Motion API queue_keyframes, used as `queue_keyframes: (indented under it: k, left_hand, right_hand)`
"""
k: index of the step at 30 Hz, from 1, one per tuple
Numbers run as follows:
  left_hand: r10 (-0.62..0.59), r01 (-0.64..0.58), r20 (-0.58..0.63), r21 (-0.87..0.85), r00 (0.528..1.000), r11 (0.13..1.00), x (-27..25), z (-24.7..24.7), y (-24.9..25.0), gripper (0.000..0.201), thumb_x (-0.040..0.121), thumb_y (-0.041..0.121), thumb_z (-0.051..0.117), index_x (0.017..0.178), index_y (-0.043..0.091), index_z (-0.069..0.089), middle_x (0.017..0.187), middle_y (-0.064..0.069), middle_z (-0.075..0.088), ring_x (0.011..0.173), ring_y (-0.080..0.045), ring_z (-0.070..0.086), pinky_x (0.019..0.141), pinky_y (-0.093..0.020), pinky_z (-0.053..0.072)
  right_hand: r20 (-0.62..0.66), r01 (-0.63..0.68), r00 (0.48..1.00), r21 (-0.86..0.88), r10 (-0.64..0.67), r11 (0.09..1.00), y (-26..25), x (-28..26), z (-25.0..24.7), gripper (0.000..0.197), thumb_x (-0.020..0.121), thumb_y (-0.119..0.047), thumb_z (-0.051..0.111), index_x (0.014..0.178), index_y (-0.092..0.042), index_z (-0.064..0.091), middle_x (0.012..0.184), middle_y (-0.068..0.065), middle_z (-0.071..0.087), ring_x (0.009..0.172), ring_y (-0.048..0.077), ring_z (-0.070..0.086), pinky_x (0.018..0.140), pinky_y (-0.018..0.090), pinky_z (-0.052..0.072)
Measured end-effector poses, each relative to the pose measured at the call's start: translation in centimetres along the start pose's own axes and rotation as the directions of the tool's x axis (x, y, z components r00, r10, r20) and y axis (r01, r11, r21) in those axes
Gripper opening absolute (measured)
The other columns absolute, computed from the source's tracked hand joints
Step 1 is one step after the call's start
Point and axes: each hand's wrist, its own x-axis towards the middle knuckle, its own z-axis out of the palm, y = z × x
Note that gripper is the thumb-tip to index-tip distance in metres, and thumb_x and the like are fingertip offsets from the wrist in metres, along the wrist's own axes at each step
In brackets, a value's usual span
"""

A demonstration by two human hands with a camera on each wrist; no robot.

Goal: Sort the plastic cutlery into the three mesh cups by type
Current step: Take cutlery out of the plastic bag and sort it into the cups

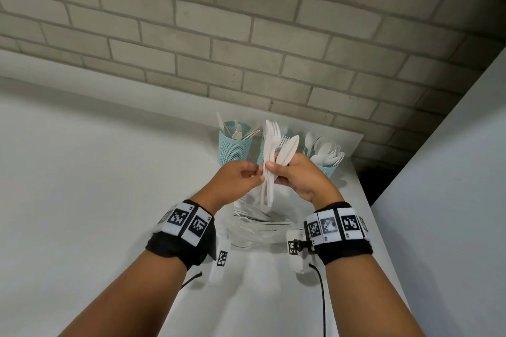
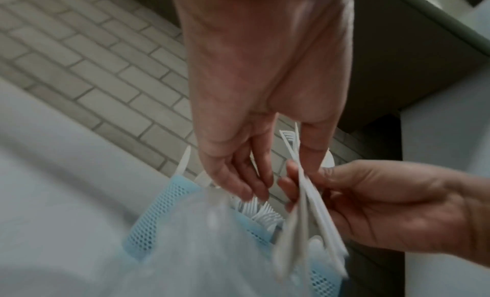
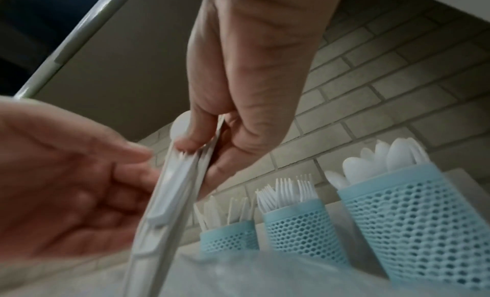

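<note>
right hand (image 1: 298, 176) grips a mixed cutlery bunch (image 1: 269, 161) above the counter (image 1: 95, 172); left hand (image 1: 238, 179) pinches one handle. peel it free slowly, then drop it into the matching mesh cup (image 1: 234, 149).

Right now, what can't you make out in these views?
- Middle mesh cup, head view: mostly hidden behind the held cutlery bundle.
- Loose cutlery pile, head view: white on white, partly behind the wrists; count unreadable.
- Left hand, right wrist view: blurred, grip unclear.
</note>
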Motion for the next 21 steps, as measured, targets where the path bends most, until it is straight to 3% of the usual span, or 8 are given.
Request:
queue_keyframes:
  k: [2, 6, 10, 12, 14, 16, 18, 21]
  left_hand:
    - [-0.042, 0.046, 0.097, -0.041, 0.994, 0.998, 0.3, 0.3, 0.0, 0.03, 0.092, 0.024, 0.057, 0.118, 0.012, 0.064, 0.107, -0.002, 0.067, 0.099, -0.014, 0.062, 0.084, -0.021, 0.047]
    - [-0.079, 0.11, 0.24, -0.119, 0.967, 0.987, 0.8, 0.7, -0.3, 0.031, 0.096, 0.029, 0.049, 0.112, 0.009, 0.065, 0.106, -0.008, 0.069, 0.101, -0.023, 0.065, 0.098, -0.038, 0.048]
    - [-0.06, 0.126, 0.293, -0.213, 0.954, 0.969, 0.9, 1.2, -0.5, 0.032, 0.098, 0.029, 0.044, 0.116, 0.008, 0.06, 0.099, -0.007, 0.068, 0.089, -0.017, 0.066, 0.089, -0.031, 0.052]
    - [-0.057, 0.143, 0.302, -0.271, 0.952, 0.952, 0.9, 1.3, -0.6, 0.03, 0.097, 0.031, 0.046, 0.117, 0.012, 0.057, 0.093, -0.004, 0.068, 0.081, -0.012, 0.067, 0.074, -0.021, 0.055]
    - [-0.06, 0.161, 0.301, -0.323, 0.952, 0.933, 0.8, 1.4, -0.8, 0.025, 0.095, 0.031, 0.048, 0.113, 0.016, 0.057, 0.09, -0.002, 0.067, 0.079, -0.011, 0.067, 0.071, -0.021, 0.054]
    - [-0.065, 0.175, 0.298, -0.361, 0.952, 0.916, 0.8, 1.5, -1.0, 0.018, 0.096, 0.031, 0.047, 0.105, 0.02, 0.058, 0.088, 0.0, 0.065, 0.08, -0.012, 0.066, 0.072, -0.023, 0.054]
    - [-0.064, 0.18, 0.289, -0.393, 0.955, 0.902, 0.8, 1.5, -1.1, 0.014, 0.097, 0.029, 0.047, 0.102, 0.023, 0.058, 0.087, 0.0, 0.065, 0.079, -0.012, 0.064, 0.074, -0.025, 0.052]
    - [-0.065, 0.18, 0.272, -0.422, 0.96, 0.889, 0.8, 1.5, -1.3, 0.015, 0.097, 0.024, 0.048, 0.108, 0.024, 0.059, 0.092, 0.0, 0.068, 0.079, -0.011, 0.065, 0.079, -0.029, 0.05]
  right_hand:
    - [-0.034, -0.015, 0.999, 0.11, 0.019, 0.994, -0.3, 0.3, 0.3, 0.02, 0.092, 0.0, 0.053, 0.111, 0.001, 0.058, 0.09, 0.009, 0.07, 0.08, 0.015, 0.068, 0.076, 0.024, 0.057]
    - [-0.074, -0.059, 0.995, 0.106, 0.067, 0.993, -0.3, 0.5, 0.7, 0.025, 0.092, -0.002, 0.054, 0.116, 0.0, 0.057, 0.102, 0.015, 0.066, 0.085, 0.02, 0.067, 0.082, 0.031, 0.055]
    - [-0.103, -0.105, 0.989, -0.032, 0.102, 0.994, 0.1, 0.7, 0.8, 0.021, 0.091, -0.016, 0.06, 0.111, -0.009, 0.062, 0.106, 0.008, 0.069, 0.109, 0.029, 0.062, 0.101, 0.047, 0.043]
    - [-0.093, -0.117, 0.989, -0.024, 0.114, 0.993, 0.4, 0.7, 0.9, 0.021, 0.091, -0.017, 0.06, 0.11, -0.008, 0.063, 0.106, 0.009, 0.07, 0.108, 0.029, 0.061, 0.102, 0.048, 0.043]
    - [-0.076, -0.112, 0.991, 0.011, 0.112, 0.994, 0.5, 0.7, 1.0, 0.014, 0.091, -0.016, 0.059, 0.103, -0.01, 0.065, 0.102, 0.008, 0.07, 0.104, 0.028, 0.062, 0.1, 0.045, 0.046]
    - [-0.059, -0.109, 0.992, 0.049, 0.112, 0.993, 0.6, 0.8, 1.2, 0.012, 0.092, -0.018, 0.058, 0.1, -0.012, 0.064, 0.1, 0.007, 0.069, 0.098, 0.026, 0.062, 0.093, 0.041, 0.05]
    - [-0.053, -0.122, 0.99, 0.093, 0.127, 0.988, 0.6, 0.7, 1.3, 0.018, 0.094, -0.022, 0.055, 0.104, -0.01, 0.063, 0.1, 0.009, 0.069, 0.088, 0.023, 0.064, 0.073, 0.033, 0.055]
    - [-0.078, -0.135, 0.986, 0.146, 0.148, 0.98, 0.6, 0.7, 1.4, 0.023, 0.096, -0.025, 0.051, 0.105, -0.007, 0.062, 0.093, 0.009, 0.068, 0.075, 0.018, 0.063, 0.051, 0.022, 0.049]
